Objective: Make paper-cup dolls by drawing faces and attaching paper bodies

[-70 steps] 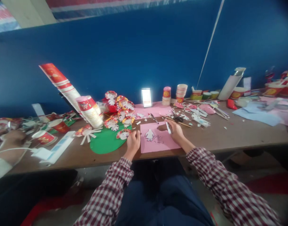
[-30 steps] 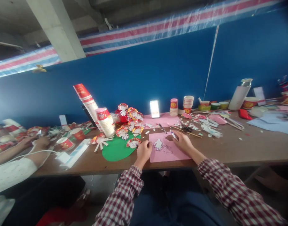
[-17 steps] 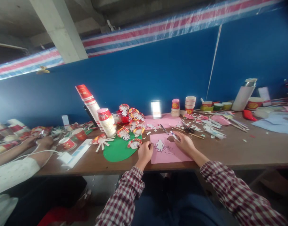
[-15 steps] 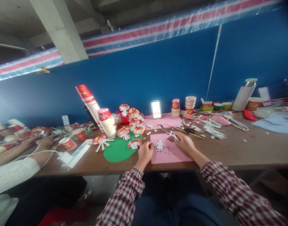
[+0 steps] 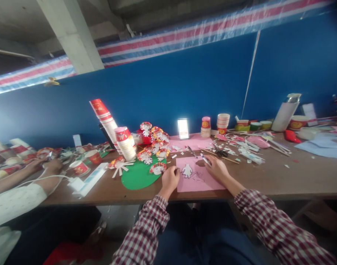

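The right hand (image 5: 217,170) pinched the pen (image 5: 205,160), its long axis slanting from far left to near right, at the far part of the sheet (image 5: 189,186). There lay the figure (image 5: 187,171), head pointing away. The left hand (image 5: 170,179) curled at the left edge; whether it gripped paper, I couldn't tell

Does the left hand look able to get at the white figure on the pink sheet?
Probably yes: the white figure lies close beside the left hand, with nothing visible between them; the right hand, holding a pen, is clear of it.
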A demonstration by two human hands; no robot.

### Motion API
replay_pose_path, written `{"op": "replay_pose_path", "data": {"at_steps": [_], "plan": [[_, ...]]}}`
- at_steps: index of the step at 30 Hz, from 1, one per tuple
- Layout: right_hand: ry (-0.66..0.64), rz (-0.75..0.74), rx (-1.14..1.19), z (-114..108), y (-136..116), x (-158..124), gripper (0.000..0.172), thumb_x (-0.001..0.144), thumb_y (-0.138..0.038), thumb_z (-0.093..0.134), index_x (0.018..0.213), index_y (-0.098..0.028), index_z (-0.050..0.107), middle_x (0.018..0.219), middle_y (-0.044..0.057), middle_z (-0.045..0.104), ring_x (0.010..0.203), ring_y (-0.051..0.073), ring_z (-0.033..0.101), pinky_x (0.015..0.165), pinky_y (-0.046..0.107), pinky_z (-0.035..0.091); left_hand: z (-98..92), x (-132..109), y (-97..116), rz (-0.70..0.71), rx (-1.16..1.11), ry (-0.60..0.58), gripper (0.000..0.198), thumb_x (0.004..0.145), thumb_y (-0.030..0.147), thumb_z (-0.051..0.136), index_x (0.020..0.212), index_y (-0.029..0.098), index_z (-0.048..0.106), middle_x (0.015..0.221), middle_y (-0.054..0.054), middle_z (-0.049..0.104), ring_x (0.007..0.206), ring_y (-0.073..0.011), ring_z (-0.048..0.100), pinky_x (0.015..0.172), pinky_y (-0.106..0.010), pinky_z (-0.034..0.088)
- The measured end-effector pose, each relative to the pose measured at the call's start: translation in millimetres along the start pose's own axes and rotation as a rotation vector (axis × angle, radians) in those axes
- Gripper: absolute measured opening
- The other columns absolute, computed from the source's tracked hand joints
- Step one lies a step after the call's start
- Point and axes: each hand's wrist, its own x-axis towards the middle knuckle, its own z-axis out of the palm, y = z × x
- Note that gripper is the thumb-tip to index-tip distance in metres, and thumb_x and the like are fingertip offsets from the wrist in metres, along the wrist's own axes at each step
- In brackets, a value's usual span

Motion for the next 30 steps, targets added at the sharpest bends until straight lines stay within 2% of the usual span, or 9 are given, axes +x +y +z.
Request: {"op": "replay_pose_path", "data": {"at_steps": [16,30], "plan": [[-0.017,0.089,-0.084,-9.5,-7.2,-1.1,0.034,0.083,-0.019,0.051,0.116,-0.019,0.062,0.112,0.009,0.068,0.097,0.024,0.064,0.078,0.03,0.046,0.4,-0.2,-0.1,-0.007,0.004,-0.011,0.017,0.089,0.027,0.052,0.086,0.019,0.067,0.087,-0.004,0.07,0.082,-0.0164,0.063,0.069,-0.025,0.04],[0.019,0.099,-0.109,-8.5,-5.3,-1.3,0.032,0.082,-0.018,0.052,0.112,-0.018,0.062,0.111,0.01,0.069,0.099,0.023,0.063,0.081,0.03,0.045,-2.1,-0.9,2.0,-0.014,0.017,-0.025,0.018,0.089,0.028,0.052,0.088,0.019,0.067,0.09,-0.005,0.071,0.085,-0.0176,0.064,0.071,-0.026,0.041]]}}
